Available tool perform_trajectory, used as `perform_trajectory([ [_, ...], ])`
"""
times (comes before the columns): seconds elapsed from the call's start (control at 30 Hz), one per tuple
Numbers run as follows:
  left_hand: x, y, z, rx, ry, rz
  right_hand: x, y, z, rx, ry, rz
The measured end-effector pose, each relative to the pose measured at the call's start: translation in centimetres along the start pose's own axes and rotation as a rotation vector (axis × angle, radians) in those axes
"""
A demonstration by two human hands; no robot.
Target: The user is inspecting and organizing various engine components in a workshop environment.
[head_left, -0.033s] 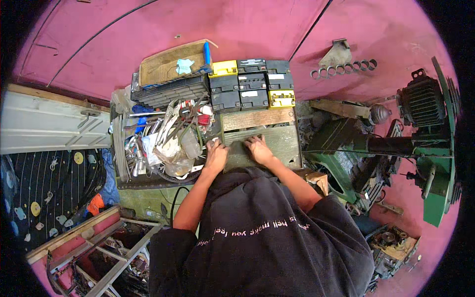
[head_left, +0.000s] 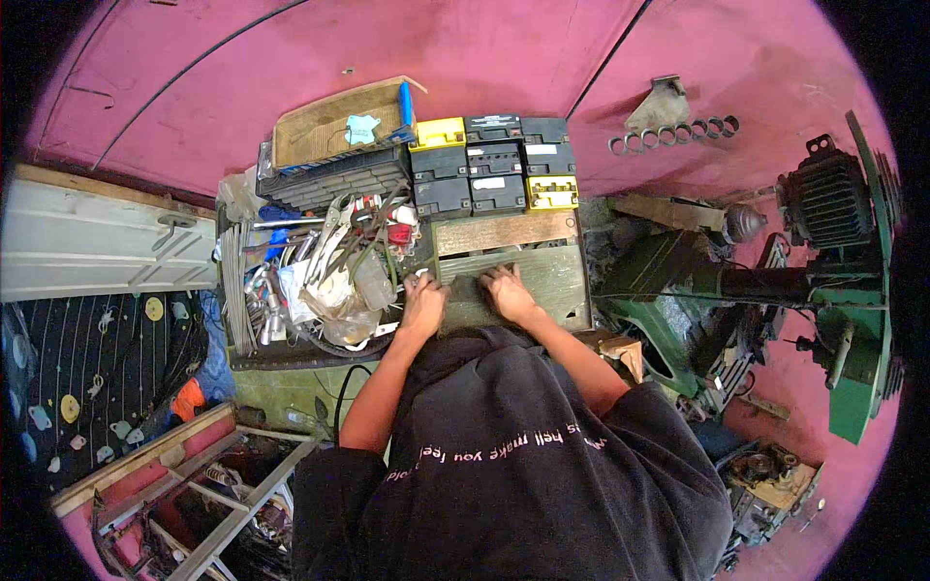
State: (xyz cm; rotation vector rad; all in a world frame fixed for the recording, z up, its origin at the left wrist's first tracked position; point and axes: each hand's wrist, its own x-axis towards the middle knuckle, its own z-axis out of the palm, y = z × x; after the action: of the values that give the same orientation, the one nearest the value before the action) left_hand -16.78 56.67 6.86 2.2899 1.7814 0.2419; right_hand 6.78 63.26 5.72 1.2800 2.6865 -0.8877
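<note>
A worn grey-green board (head_left: 552, 276) lies on the bench in front of me. A bare wooden slat (head_left: 509, 230) runs along its far side, with a dark gap between them. My left hand (head_left: 423, 302) is at the board's left edge, its fingers curled in; whatever they may hold is too small to make out. On the board's surface, close to the gap, my right hand (head_left: 507, 293) rests with bent fingers a little apart, and no object shows in it. Left of my left hand lies a heap of pliers (head_left: 334, 228), cables and plastic bags (head_left: 373, 281).
Stacked black and yellow batteries (head_left: 496, 194) stand behind the board. An open cardboard box (head_left: 334, 131) sits on dark trays at the back left. Green machinery (head_left: 654, 310) is close on the right. A metal frame (head_left: 237, 504) stands at the lower left.
</note>
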Motion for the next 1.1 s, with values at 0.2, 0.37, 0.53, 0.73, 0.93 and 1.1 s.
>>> perform_trajectory([
  [0.2,-0.2,-0.1,-1.4,-0.039,-0.008,-0.115,-0.6,0.1,-0.4,0.043,0.074,0.095],
  [0.37,-0.2,0.1,-2.7,-0.054,-0.076,-0.189,-0.3,0.7,0.0,0.146,-0.025,0.198],
  [0.53,0.2,0.4,-2.6,-0.027,-0.055,-0.175,-0.6,0.5,0.4,0.049,0.126,0.160],
  [0.73,1.3,1.0,-1.6,-0.111,-0.083,-0.092,-0.4,-0.3,0.8,-0.025,0.108,0.075],
  [0.93,0.6,0.5,0.2,-0.013,-0.099,0.031,-0.2,0.0,1.2,-0.096,-0.047,0.070],
  [1.1,0.5,0.4,-1.7,-0.183,-0.114,-0.071,-0.9,-0.6,0.4,0.036,0.122,0.061],
])
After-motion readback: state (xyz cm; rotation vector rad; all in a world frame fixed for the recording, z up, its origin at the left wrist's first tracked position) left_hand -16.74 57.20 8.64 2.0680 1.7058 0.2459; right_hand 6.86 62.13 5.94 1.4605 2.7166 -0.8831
